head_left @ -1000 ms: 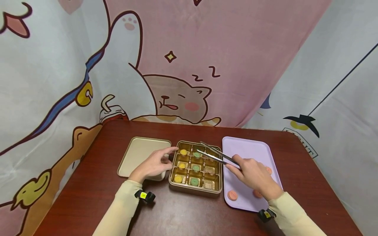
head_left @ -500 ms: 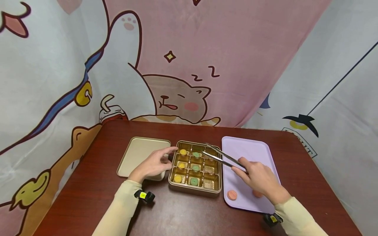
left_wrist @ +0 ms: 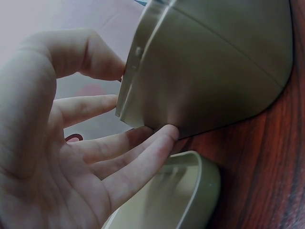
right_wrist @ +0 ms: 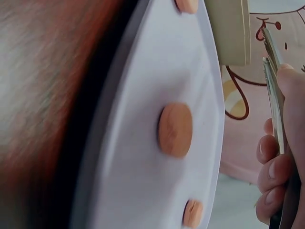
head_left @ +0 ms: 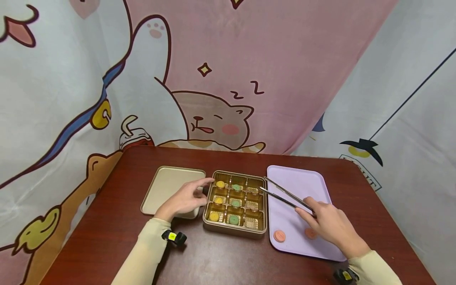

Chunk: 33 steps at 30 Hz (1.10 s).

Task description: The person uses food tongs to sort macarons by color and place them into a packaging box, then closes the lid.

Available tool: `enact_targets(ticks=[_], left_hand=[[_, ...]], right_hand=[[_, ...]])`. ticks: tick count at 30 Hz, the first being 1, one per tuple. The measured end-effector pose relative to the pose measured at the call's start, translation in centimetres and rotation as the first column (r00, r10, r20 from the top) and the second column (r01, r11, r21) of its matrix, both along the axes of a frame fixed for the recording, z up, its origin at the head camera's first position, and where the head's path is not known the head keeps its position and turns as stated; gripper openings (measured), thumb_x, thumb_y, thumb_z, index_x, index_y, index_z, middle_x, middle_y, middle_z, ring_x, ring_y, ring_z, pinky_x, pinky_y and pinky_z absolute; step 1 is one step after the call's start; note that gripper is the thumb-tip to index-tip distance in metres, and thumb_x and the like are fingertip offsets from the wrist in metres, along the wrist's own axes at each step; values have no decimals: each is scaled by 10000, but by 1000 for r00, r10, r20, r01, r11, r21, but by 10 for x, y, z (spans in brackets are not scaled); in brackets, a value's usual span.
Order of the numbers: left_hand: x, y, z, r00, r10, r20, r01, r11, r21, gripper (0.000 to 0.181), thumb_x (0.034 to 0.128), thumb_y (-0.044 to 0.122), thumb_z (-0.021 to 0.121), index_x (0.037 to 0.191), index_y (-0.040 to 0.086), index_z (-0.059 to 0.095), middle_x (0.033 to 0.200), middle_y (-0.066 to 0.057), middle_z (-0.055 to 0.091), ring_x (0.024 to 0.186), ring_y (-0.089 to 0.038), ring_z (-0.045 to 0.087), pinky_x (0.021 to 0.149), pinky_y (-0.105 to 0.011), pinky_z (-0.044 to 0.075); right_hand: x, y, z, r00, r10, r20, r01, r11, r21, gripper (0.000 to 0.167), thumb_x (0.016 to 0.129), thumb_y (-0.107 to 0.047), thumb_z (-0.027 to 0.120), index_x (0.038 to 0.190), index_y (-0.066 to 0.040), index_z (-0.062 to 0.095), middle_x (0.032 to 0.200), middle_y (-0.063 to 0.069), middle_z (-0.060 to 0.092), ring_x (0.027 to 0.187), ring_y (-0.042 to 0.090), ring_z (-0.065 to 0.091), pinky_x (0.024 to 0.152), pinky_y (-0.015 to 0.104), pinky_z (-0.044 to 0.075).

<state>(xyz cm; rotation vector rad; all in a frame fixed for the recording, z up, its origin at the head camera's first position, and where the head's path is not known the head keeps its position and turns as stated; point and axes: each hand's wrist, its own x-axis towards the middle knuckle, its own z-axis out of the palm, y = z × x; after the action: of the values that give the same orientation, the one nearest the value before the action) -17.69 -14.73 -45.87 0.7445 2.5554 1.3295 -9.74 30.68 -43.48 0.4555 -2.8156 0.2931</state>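
My left hand [head_left: 187, 198] rests its fingertips against the left side of a gold tin box [head_left: 235, 231]. In the left wrist view, those fingers [left_wrist: 143, 167] touch the box's wall and rim. The box has rows of compartments: yellow macarons [head_left: 214, 216] fill the left column, green macarons [head_left: 234, 219] the middle one; the right column shows only its ridged gold floor. My right hand [head_left: 333, 223] grips metal tongs [head_left: 285, 198], whose tips stand apart with nothing between them, near the box's back right edge. Pink macarons [head_left: 279, 236] lie on a lilac tray [head_left: 295, 178] below.
A beige tin lid [head_left: 167, 182] lies left of the box, partly behind my left hand. Brown wooden table [head_left: 221, 265] surrounds everything. A cartoon-printed curtain [head_left: 285, 79] hangs behind. In the right wrist view, several tray macarons [right_wrist: 176, 130] are spaced apart.
My right hand and the tongs have moved right, from above the box towards the tray, and the tips have left the middle column. The left hand has stayed in place.
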Motion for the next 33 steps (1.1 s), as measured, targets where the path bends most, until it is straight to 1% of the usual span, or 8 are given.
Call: enact_targets(ticks=[6, 9, 13, 15, 18, 20, 26, 33], left_hand=[[0, 0, 0, 1000, -1, 10, 1, 1000, 9, 723, 859, 67, 678, 1557, 135, 502, 1429, -164, 621, 1110, -306, 712, 930, -457, 573], [-1, 1, 0, 1000, -4, 14, 3, 1000, 18, 728, 853, 58, 673, 1556, 132, 501, 1412, -176, 627, 1105, -316, 716, 933, -458, 574], [0, 1, -1, 1000, -1, 9, 1, 1000, 14, 730, 850, 52, 678, 1554, 134, 504, 1409, -192, 625, 1108, -315, 714, 937, -468, 574], [0, 1, -1, 1000, 0, 10, 0, 1000, 12, 731, 853, 53, 680, 1557, 139, 503, 1413, -196, 621, 1110, -305, 714, 943, -469, 573], [0, 0, -1, 1000, 1, 9, -1, 1000, 8, 732, 855, 56, 685, 1558, 143, 501, 1418, -201, 618, 1103, -285, 714, 945, -471, 573], [0, 0, 0, 1000, 1, 11, -1, 1000, 8, 730, 857, 59, 684, 1558, 145, 501, 1419, -196, 618, 1099, -273, 713, 942, -471, 574], [0, 0, 0, 1000, 4, 13, -4, 1000, 0, 727, 860, 70, 685, 1559, 151, 502, 1423, -181, 619, 1103, -261, 711, 941, -474, 573], [0, -1, 0, 1000, 9, 12, -9, 1000, -1, 731, 854, 75, 684, 1558, 155, 505, 1429, -176, 619, 1135, -289, 703, 958, -495, 568]], right_hand=[[10, 17, -1, 998, -49, 28, 49, 999, -1, 270, 971, -412, 735, 953, -191, 581, 592, -76, 390, 538, 118, 399, 462, 318, 321], [16, 28, -3, 997, -72, 22, 72, 997, -4, 263, 964, -400, 747, 1072, -181, 649, 594, -70, 444, 557, 117, 416, 471, 335, 345], [25, 42, -6, 996, -94, 10, 94, 995, -18, 375, 952, -375, 764, 1267, -188, 686, 599, -85, 469, 575, 120, 432, 474, 354, 363], [29, 49, -8, 994, -111, 20, 112, 994, -21, 334, 959, -385, 755, 1223, -193, 681, 587, -77, 464, 563, 124, 436, 464, 361, 356], [34, 58, -9, 987, -145, 68, 145, 989, -4, 283, 976, -425, 725, 1111, -195, 630, 578, -51, 432, 556, 142, 438, 463, 371, 349], [37, 63, -10, 980, -166, 106, 166, 986, 7, 300, 984, -452, 706, 1059, -186, 591, 600, -31, 477, 558, 150, 449, 463, 378, 355], [45, 74, -9, 952, -222, 209, 218, 975, 45, 359, 996, -501, 671, 1070, -156, 602, 634, -29, 472, 585, 167, 444, 487, 367, 360], [54, 88, -13, 932, -264, 250, 257, 964, 60, 363, 1006, -524, 642, 1086, -172, 609, 643, -45, 478, 589, 169, 448, 493, 360, 351]])
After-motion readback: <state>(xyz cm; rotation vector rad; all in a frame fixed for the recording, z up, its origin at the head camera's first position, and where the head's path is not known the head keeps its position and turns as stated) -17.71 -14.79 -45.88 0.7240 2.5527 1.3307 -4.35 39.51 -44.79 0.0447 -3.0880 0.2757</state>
